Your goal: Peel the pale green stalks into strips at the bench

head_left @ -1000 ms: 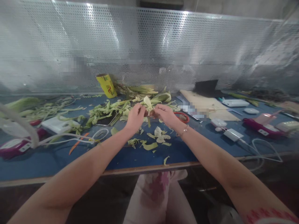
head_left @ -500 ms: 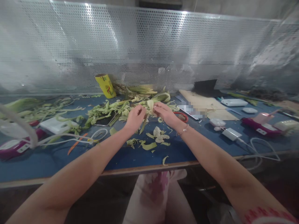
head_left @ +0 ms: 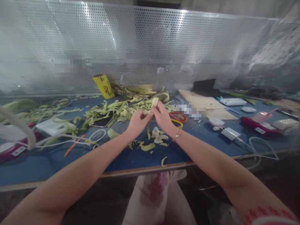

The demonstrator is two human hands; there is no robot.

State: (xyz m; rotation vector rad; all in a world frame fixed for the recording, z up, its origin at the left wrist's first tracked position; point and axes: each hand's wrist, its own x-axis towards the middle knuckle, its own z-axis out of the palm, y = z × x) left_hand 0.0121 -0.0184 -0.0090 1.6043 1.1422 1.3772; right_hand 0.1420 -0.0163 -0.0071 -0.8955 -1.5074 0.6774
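Over the middle of the blue table, my left hand (head_left: pixel 137 124) and my right hand (head_left: pixel 162 117) are close together, fingers pinched. Between them is a pale green leaf strip (head_left: pixel 155 101); one end sticks up above my right fingers. Its middle is hidden by my fingers. Behind my hands lies a pile of green leaves and stalks (head_left: pixel 100 112). Nearer to me are a loose cream petal-like piece (head_left: pixel 158 136) and a curled green scrap (head_left: pixel 147 147). A red loop (head_left: pixel 185 117) and a yellow loop (head_left: pixel 179 122) lie just right of my right hand.
A yellow cylinder (head_left: pixel 104 87) leans near the perforated metal screen (head_left: pixel 150 40). On the left are a white box (head_left: pixel 55 125), an orange strip (head_left: pixel 73 146) and white cables. To the right are brown card sheets (head_left: pixel 206 101), a white charger (head_left: pixel 231 133) and a purple device (head_left: pixel 257 126).
My hands have come closer together, and the strip's upper end now stands over my right fingers. The yellow loop has come into view beside my right hand.
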